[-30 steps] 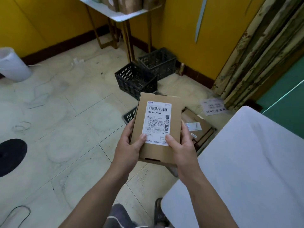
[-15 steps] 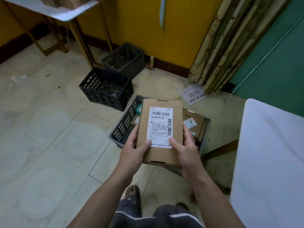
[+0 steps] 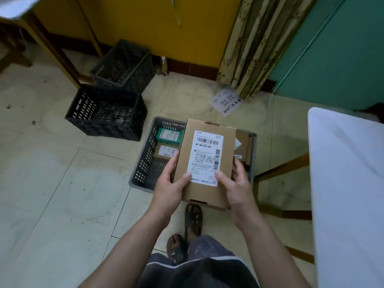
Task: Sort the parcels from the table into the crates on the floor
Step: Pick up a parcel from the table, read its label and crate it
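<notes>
Parcel [image 3: 205,163] is clasped in the grip of left hand [image 3: 168,190] and right hand [image 3: 239,190] above the grey crate [image 3: 143,163]; released askew, it could be caught on the rim

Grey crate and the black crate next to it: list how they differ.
The grey crate holds parcels; the black crate shows only its bare floor. The held box covers part of the grey crate, none of the black crate. Both have slotted walls and stand on the floor.
</notes>
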Available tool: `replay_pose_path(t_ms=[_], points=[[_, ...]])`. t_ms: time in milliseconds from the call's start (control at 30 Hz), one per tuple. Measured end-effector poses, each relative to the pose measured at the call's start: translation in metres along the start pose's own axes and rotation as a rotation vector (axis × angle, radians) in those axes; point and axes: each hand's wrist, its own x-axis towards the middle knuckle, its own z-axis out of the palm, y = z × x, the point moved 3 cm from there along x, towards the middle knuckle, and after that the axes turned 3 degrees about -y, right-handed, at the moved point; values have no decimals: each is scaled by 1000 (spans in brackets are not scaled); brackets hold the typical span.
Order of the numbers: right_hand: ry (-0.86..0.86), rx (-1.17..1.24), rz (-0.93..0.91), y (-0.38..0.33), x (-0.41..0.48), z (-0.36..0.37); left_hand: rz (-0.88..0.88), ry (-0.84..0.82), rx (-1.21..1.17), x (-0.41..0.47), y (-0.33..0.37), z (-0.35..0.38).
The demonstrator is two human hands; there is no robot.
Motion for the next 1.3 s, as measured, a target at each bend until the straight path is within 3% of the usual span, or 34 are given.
replay_pose_path(t_ms=[567,733,967,1300], points=[[183,107,110,-19,136,50,-136,-185,203,140,28,-75],[376,268,127,-4,154,86,-164,-2,224,175,23,-116],[564,496,261,54,181,158,-456,-64,43,199,-22,-169],[571,288,432,168,256,168,-493,179,31,295,-128,-198]])
